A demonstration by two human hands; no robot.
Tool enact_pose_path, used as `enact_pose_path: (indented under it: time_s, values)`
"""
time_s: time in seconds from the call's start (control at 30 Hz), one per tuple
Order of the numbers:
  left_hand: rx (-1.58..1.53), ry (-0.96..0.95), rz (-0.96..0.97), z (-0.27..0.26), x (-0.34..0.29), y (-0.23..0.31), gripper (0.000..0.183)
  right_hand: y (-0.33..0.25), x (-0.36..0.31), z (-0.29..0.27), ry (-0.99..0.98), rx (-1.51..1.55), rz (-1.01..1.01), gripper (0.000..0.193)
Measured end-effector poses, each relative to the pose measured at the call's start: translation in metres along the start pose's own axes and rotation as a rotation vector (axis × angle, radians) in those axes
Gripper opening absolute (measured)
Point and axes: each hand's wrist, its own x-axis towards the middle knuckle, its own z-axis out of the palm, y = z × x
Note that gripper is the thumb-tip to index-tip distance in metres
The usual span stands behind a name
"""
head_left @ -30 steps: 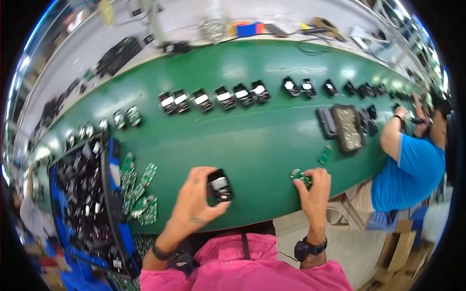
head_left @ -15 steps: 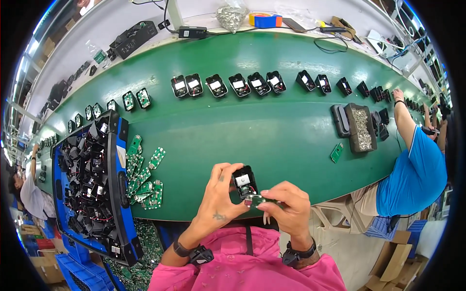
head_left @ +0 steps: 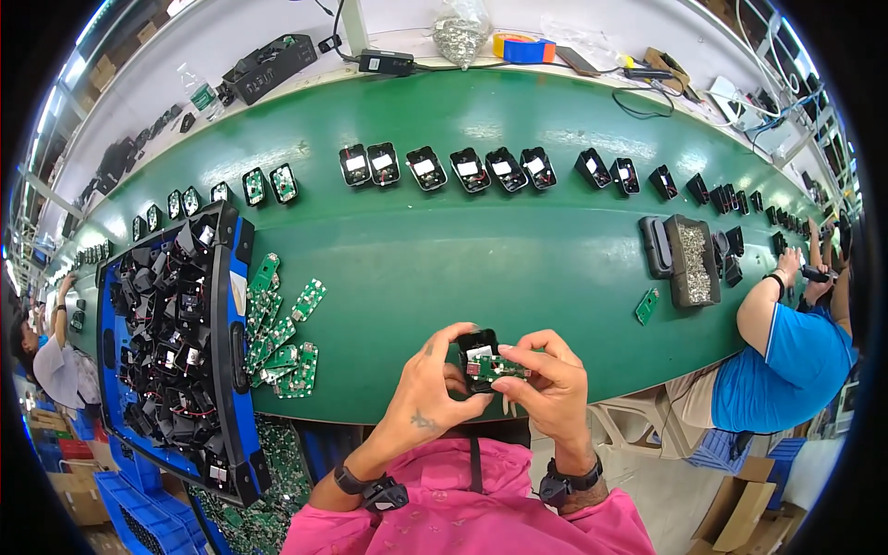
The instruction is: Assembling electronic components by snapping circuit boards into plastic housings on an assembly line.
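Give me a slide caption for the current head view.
Left hand holds a black housing, right hand a green circuit board over it, at a green table.

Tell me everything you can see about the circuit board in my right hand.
The circuit board is small, thin and green, longer than wide, with pale spots over its face and a reddish block at its left end. The right hand grips its right part, hiding some of it. It lies crosswise in the picture, in front of the open black housing that the left hand holds; whether they touch, I cannot tell.
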Motion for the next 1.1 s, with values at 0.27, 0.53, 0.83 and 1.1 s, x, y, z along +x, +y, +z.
enact_pose_path:
  time_s: [0.27,0.53,0.83,1.1]
  values:
    - [-0.375,-0.128,0.096,-0.001,0.000,-0.017,0.070,-0.004,0.006,0.004,-0.045,-0.227,-0.093,0.041]
    - [-0.541,-0.149,-0.070,-0.005,-0.001,-0.014,0.069,0.006,0.007,0.008,-0.065,-0.232,-0.117,0.037]
    - [-0.528,-0.206,-0.033,-0.006,0.000,-0.021,0.064,0.013,0.008,0.010,-0.076,0.042,0.046,0.033]
    - [-0.472,-0.171,-0.129,-0.007,-0.002,-0.017,0.053,0.012,0.009,0.013,-0.003,-0.219,-0.188,0.035]
